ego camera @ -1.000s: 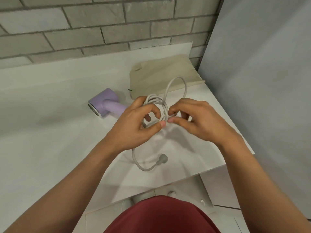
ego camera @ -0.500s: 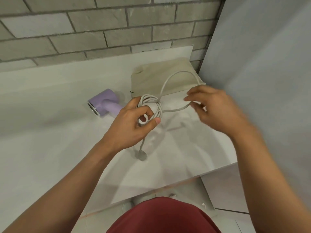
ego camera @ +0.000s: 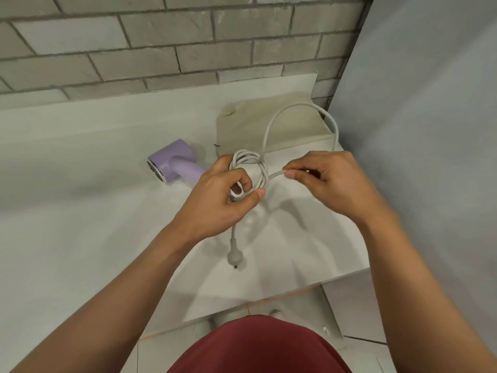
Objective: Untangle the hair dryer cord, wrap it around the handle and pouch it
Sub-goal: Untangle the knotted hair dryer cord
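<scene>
Our left hand [ego camera: 217, 203] pinches the tangled cord [ego camera: 251, 168] coils; our right hand [ego camera: 330, 184] pinches one strand above the table [ego camera: 80, 224].

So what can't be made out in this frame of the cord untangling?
- Head view: the left hand covers the lower part of the cord tangle, so its crossings cannot be traced.
- Where the cord joins the purple hair dryer is behind that hand.
- The right hand hides the cord past its pinch.
- The plug prongs are too small to read.
- The beige pouch: opening not discernible.
</scene>
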`<state>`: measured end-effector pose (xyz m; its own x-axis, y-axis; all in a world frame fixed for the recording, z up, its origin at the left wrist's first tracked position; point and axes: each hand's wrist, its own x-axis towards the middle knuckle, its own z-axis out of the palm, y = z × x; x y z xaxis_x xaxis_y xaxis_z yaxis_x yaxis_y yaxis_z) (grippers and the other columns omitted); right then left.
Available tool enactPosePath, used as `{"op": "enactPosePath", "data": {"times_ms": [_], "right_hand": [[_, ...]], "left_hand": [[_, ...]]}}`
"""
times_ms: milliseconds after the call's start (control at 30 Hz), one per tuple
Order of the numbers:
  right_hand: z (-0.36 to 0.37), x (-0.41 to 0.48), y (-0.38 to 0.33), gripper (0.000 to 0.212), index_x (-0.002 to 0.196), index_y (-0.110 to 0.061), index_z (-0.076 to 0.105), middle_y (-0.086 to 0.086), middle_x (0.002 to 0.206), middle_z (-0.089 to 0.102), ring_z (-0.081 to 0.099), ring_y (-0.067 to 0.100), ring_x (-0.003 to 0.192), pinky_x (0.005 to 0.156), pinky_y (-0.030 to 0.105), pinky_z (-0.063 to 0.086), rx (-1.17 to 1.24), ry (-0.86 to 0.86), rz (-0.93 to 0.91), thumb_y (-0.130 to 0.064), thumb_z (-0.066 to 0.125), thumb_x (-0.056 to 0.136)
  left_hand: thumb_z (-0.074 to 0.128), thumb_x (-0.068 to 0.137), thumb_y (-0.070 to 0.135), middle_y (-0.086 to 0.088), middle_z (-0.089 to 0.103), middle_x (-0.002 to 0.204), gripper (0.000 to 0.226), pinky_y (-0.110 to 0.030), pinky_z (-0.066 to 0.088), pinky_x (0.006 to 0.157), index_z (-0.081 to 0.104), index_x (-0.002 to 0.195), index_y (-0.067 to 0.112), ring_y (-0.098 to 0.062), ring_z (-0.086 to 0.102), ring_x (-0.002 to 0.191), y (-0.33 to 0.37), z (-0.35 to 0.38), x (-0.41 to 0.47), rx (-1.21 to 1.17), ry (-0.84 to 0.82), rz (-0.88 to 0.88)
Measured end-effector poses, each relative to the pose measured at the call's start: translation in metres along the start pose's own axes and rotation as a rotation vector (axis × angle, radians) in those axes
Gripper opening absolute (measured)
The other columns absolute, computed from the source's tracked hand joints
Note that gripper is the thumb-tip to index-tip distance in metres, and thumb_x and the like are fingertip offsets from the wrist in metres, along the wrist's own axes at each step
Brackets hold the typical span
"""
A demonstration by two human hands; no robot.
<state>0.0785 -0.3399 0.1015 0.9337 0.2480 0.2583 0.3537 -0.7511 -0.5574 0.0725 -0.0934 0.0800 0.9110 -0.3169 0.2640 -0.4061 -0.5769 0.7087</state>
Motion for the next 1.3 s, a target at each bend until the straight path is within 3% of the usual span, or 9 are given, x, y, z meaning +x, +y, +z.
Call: {"op": "enactPosePath", "data": {"times_ms": [233, 367, 533, 600, 700, 900, 1067, 1200, 1300], "right_hand": [[-0.014, 0.002, 0.023, 0.014, 0.105, -0.013, 0.082, 0.004, 0.096, 0.078, 0.062, 0.019, 0.075, 0.076, 0.023, 0.044, -0.159, 0.169, 0.112, -0.018, 0.07, 0.101], [-0.002, 0.001, 0.017, 0.024, 0.122, -0.019, 0.076, 0.002, 0.12, 0.073, 0.068, 0.032, 0.101, 0.087, 0.047, 0.056, -0.316, 0.061, 0.161, -0.019, 0.06, 0.104], [0.03, 0.0, -0.005, 0.055, 0.154, -0.031, 0.048, -0.012, 0.151, 0.056, 0.066, 0.008, 0.093, 0.087, 0.017, 0.046, -0.044, -0.21, -0.009, -0.035, 0.063, 0.101], [0.037, 0.0, -0.008, 0.051, 0.151, -0.037, 0.049, -0.014, 0.137, 0.061, 0.065, 0.007, 0.09, 0.079, 0.014, 0.047, 0.061, -0.208, -0.001, -0.041, 0.058, 0.101], [0.038, 0.002, -0.004, 0.027, 0.122, -0.028, 0.07, -0.009, 0.103, 0.062, 0.059, 0.01, 0.084, 0.079, 0.036, 0.053, -0.003, -0.131, -0.078, -0.041, 0.055, 0.104], [0.013, 0.005, 0.02, 0.032, 0.107, -0.025, 0.078, -0.006, 0.093, 0.067, 0.064, 0.023, 0.086, 0.076, 0.048, 0.054, -0.175, -0.037, 0.037, -0.048, 0.055, 0.104], [0.019, 0.004, 0.022, 0.037, 0.1, -0.022, 0.075, -0.003, 0.086, 0.066, 0.062, 0.026, 0.085, 0.069, 0.045, 0.054, -0.289, 0.002, 0.131, -0.048, 0.05, 0.107], [0.02, -0.001, 0.02, 0.032, 0.124, -0.031, 0.073, -0.006, 0.105, 0.073, 0.067, 0.027, 0.102, 0.079, 0.046, 0.056, -0.274, -0.035, 0.17, -0.045, 0.048, 0.109], [0.02, -0.003, 0.015, 0.033, 0.141, -0.041, 0.061, -0.014, 0.098, 0.064, 0.065, 0.023, 0.101, 0.075, 0.042, 0.055, -0.246, -0.055, 0.125, -0.037, 0.049, 0.11]], "left_hand": [[0.078, 0.087, 0.036, 0.019, 0.05, 0.094, 0.025, -0.006, 0.036, 0.066, 0.061, 0.075, 0.022, -0.004, 0.057, 0.078, 0.002, -0.001, 0.003, 0.0, 0.008, -0.01], [0.078, 0.088, 0.035, 0.017, 0.049, 0.092, 0.023, -0.009, 0.039, 0.068, 0.066, 0.077, 0.018, -0.007, 0.058, 0.079, 0.001, 0.002, 0.006, -0.016, -0.019, -0.01], [0.078, 0.09, 0.032, 0.018, 0.051, 0.098, 0.019, -0.009, 0.043, 0.071, 0.069, 0.081, 0.017, -0.01, 0.06, 0.084, 0.0, 0.003, 0.008, -0.078, -0.048, 0.002], [0.077, 0.091, 0.031, 0.02, 0.052, 0.097, 0.017, -0.009, 0.043, 0.073, 0.07, 0.082, 0.018, -0.009, 0.06, 0.087, -0.001, 0.002, 0.006, -0.117, -0.065, -0.002], [0.079, 0.09, 0.031, 0.021, 0.053, 0.089, 0.019, -0.008, 0.04, 0.071, 0.068, 0.078, 0.021, -0.003, 0.058, 0.085, -0.004, 0.002, 0.004, -0.141, -0.081, -0.016], [0.085, 0.077, 0.039, 0.012, 0.055, 0.089, 0.025, -0.019, 0.052, 0.053, 0.064, 0.085, 0.029, -0.004, 0.06, 0.069, -0.007, 0.004, 0.005, -0.138, -0.051, -0.122], [0.073, 0.073, 0.053, 0.015, 0.045, 0.093, 0.028, -0.019, 0.051, 0.063, 0.063, 0.093, 0.037, -0.004, 0.056, 0.075, -0.004, 0.013, 0.011, -0.009, -0.087, -0.126], [0.08, 0.055, 0.077, 0.021, 0.039, 0.103, 0.062, -0.015, 0.044, 0.071, 0.058, 0.101, 0.042, 0.006, 0.05, 0.095, -0.005, 0.011, 0.011, 0.042, -0.158, -0.134], [0.089, 0.055, 0.064, 0.017, 0.034, 0.108, 0.068, -0.025, 0.05, 0.072, 0.055, 0.108, 0.038, -0.004, 0.051, 0.09, -0.009, 0.007, 0.013, 0.105, -0.223, -0.084]]}}
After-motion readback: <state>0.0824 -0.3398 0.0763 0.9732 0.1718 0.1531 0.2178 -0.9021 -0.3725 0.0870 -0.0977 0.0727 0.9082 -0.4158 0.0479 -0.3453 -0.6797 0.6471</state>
